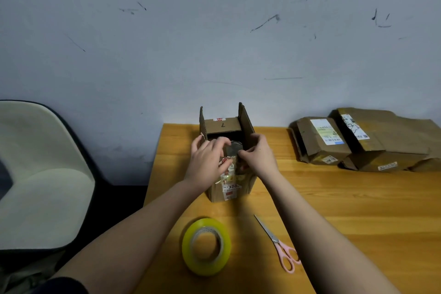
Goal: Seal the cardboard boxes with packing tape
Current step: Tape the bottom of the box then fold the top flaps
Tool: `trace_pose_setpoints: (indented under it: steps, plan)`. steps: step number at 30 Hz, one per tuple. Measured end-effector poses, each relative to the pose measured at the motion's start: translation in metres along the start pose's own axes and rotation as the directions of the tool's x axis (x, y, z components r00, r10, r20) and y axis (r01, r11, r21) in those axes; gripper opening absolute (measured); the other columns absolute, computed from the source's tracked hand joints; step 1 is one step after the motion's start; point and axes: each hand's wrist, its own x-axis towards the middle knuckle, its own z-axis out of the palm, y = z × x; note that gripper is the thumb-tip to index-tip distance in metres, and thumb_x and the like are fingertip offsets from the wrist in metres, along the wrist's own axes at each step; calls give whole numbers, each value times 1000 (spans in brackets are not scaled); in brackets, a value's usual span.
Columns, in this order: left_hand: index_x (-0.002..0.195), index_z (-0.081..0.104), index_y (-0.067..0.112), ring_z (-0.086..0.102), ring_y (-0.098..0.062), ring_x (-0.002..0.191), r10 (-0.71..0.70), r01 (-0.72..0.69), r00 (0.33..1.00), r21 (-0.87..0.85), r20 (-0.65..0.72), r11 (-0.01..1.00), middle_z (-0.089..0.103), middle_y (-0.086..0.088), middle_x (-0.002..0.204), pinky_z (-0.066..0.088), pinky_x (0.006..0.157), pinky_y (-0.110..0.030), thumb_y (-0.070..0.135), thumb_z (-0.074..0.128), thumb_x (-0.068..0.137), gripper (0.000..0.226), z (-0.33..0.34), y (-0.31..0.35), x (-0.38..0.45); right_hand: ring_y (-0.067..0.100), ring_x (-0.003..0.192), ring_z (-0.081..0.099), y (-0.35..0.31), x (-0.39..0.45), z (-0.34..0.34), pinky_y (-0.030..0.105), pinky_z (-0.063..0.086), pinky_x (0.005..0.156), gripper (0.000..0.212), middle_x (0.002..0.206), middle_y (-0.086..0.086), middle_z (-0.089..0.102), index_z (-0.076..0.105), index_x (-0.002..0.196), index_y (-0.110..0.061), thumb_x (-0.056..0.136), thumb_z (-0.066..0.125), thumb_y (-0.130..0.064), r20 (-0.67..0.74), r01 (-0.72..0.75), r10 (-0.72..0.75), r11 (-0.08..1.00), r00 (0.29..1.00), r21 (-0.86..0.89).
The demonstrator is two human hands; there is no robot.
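Observation:
An open cardboard box point(223, 125) stands on the wooden table point(346, 198), its side flaps and far flap upright. A shiny printed packet point(229, 182) sticks out of the box's near side. My left hand point(206, 160) and my right hand point(259, 155) both grip the packet's top at the box opening, fingers curled around it. A roll of yellow packing tape point(206, 246) lies flat on the table near me. Pink-handled scissors point(278, 244) lie to the right of the roll.
Several flattened or sealed cardboard parcels point(358, 141) with white labels are stacked at the table's far right by the wall. A pale chair point(40, 174) stands left of the table. The scuffed wall rises right behind the box.

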Motion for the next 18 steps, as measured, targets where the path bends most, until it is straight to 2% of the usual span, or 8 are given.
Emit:
trace_pose_setpoints:
  steps: [1,4,6,8,10,14,18]
  plan:
    - [113,59,24,57,-13,91,41,-42,999,37,11,998,48,13,82,16,114,-42,33,68,86,30,0,-1,0,21,79,70,1,1,1,49,54,83,58,80,-5,66,39,133,-18,82,68,-18,5,-13,13,1000,1000,19]
    - [99,67,28,58,-17,90,102,-102,995,71,5,992,50,8,83,18,112,-46,31,69,85,15,4,-5,2,18,65,68,2,-1,3,48,54,81,43,77,-6,63,42,120,-16,85,66,-17,28,-28,25,993,999,118]
    - [94,70,28,57,-16,88,92,-91,996,52,-9,994,51,7,82,18,111,-45,32,69,85,10,6,-8,2,16,73,63,4,-6,4,40,51,78,31,83,-8,61,47,111,-16,86,67,-20,-30,42,-40,997,999,62]
    - [94,71,29,56,-15,90,81,-81,997,33,-8,996,51,7,82,16,111,-43,35,67,86,11,6,-10,4,14,85,55,8,-12,5,33,44,77,18,99,-4,57,57,102,-15,88,66,-22,-100,151,-153,988,983,-24]
    - [98,71,29,54,-13,96,58,-59,998,26,37,998,53,7,87,12,113,-39,38,63,89,15,4,-10,5,13,93,54,13,-17,5,31,43,81,10,109,-1,54,66,98,-15,90,64,-21,-95,254,-259,965,961,-67]
    - [105,68,26,50,-11,108,11,-14,985,15,171,1000,56,8,102,7,113,-36,41,55,93,24,-2,-7,10,16,102,57,19,-18,-4,34,47,84,18,112,0,61,68,109,-16,92,62,-21,94,398,-387,894,917,-206]
    - [112,67,25,41,-11,119,60,-117,913,119,404,986,59,10,113,3,117,-44,46,47,95,34,-9,-6,15,26,99,63,13,-9,-15,42,52,81,23,109,3,67,63,110,-17,87,62,-20,358,438,-296,787,886,-434]
